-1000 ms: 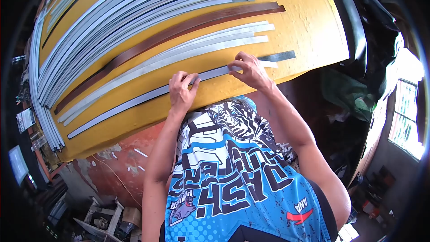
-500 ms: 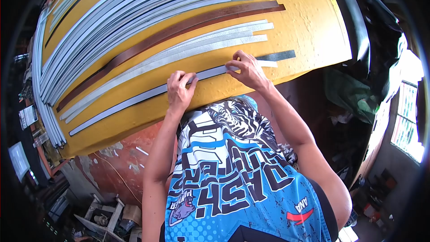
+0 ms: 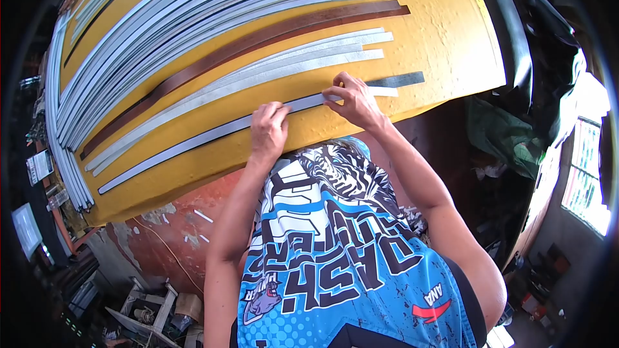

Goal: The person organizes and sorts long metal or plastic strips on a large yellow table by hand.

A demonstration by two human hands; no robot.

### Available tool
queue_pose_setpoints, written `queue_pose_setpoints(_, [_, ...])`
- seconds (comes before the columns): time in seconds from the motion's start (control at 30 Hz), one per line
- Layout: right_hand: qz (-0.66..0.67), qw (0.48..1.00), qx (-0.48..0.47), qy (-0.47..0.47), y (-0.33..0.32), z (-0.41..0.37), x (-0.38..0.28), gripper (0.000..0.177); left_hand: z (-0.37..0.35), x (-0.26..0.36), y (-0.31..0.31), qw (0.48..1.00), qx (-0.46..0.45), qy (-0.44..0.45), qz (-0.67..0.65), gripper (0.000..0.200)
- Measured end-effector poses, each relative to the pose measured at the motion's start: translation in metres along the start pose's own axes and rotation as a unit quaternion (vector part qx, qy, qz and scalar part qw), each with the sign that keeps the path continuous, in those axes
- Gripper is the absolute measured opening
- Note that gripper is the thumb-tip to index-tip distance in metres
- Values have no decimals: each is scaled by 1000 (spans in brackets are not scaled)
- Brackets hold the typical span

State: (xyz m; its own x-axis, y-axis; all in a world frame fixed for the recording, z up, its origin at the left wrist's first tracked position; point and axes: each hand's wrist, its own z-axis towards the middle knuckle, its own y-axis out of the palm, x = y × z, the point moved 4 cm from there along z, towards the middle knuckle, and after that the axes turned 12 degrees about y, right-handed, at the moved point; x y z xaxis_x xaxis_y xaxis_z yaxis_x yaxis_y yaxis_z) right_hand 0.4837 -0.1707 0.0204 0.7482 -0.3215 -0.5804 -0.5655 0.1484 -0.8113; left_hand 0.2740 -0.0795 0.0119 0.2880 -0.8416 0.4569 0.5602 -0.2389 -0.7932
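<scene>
A long narrow white strip (image 3: 187, 145) lies along the near part of the yellow-covered table, on a slightly wider dark strip whose edges show as black lines. My left hand (image 3: 269, 130) is at the middle of it, fingers closed together and pressed down on the strip. Farther right, my right hand (image 3: 353, 102) pinches the white strip between thumb and fingers. Beyond that hand the two layers part: a white tail and the dark grey end (image 3: 396, 80) of the lower strip, side by side.
Behind lie pale silvery strips (image 3: 303, 56), brown strips (image 3: 258, 40) and a large bundle of grey-white strips (image 3: 193, 19). The yellow table cover (image 3: 445, 51) has its edge just before my body. Black sheeting (image 3: 512, 38) hangs at the right, and a wooden crate (image 3: 145, 312) stands on the floor.
My left hand has slid a little to the right along the strip, closer to my right hand. My right hand has stayed almost in place, still pinching.
</scene>
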Motion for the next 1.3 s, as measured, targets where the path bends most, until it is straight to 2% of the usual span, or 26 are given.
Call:
queue_pose_setpoints(0.07, [-7, 999, 23, -26, 1, 0, 0, 19, 6, 11, 9, 999, -6, 19, -45, 19])
queue_pose_setpoints(0.27, [12, 1000, 7, -3, -2, 0, -3, 14, 27, 32, 31, 995, -19, 13, -98, 17])
queue_pose_setpoints(0.53, [14, 1000, -14, 14, -45, -9, 19, 25, 27, 30, 36, 995, -16, -22, -93, 17])
queue_pose_setpoints(0.6, [-30, 997, -64, 42, -59, -10, 28, 23, 34, 35, 31, 996, -27, -28, -85, 18])
queue_pose_setpoints(1.03, [-25, 999, -7, -29, -57, -5, 48, 20, 39, 37, 34, 998, -36, -42, -41, 19])
queue_pose_setpoints(1.3, [-19, 1000, -13, -16, -54, -5, 50, 18, 38, 36, 35, 998, -32, -39, -45, 18])
